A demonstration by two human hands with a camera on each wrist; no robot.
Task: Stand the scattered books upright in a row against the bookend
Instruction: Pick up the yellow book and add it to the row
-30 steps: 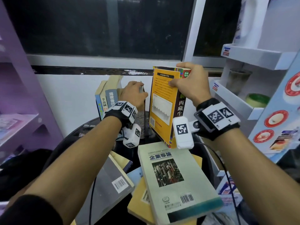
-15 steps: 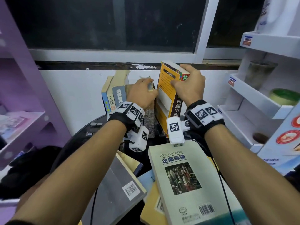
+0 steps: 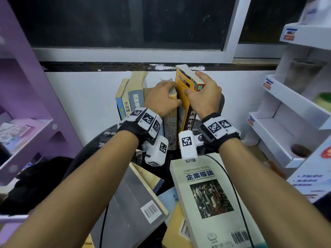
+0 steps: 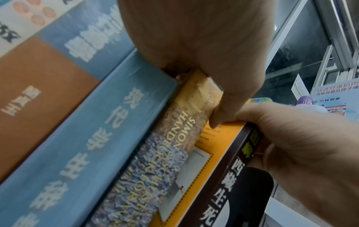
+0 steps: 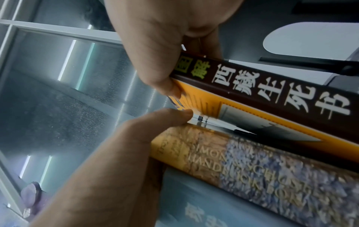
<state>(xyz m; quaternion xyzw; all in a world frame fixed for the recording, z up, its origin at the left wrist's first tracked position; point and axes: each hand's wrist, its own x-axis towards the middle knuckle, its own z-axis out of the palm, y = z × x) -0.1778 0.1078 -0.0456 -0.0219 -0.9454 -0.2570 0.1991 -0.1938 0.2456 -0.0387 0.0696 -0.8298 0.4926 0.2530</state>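
Note:
Several books stand upright in a row at the back of the round black table (image 3: 100,140). My left hand (image 3: 161,99) grips the top of the speckled-spine handbook (image 3: 171,129), thumb by its spine (image 4: 217,116). My right hand (image 3: 202,92) grips the top of an orange book with a brown spine (image 3: 184,104), thumb on the orange cover (image 5: 165,86). This book stands almost upright, close against the handbook. A black bookend (image 3: 223,102) stands just to its right. A pale green book (image 3: 211,197) and a grey book (image 3: 136,203) lie flat in front.
A purple shelf unit (image 3: 26,104) stands at the left and a white display rack (image 3: 286,113) at the right. The white wall and a dark window (image 3: 125,24) are right behind the row. More flat books (image 3: 172,228) lie under the pale green one.
My right hand has swung the orange book from a tilted, raised position down and left until it stands against the handbook. My left hand has stayed on the row.

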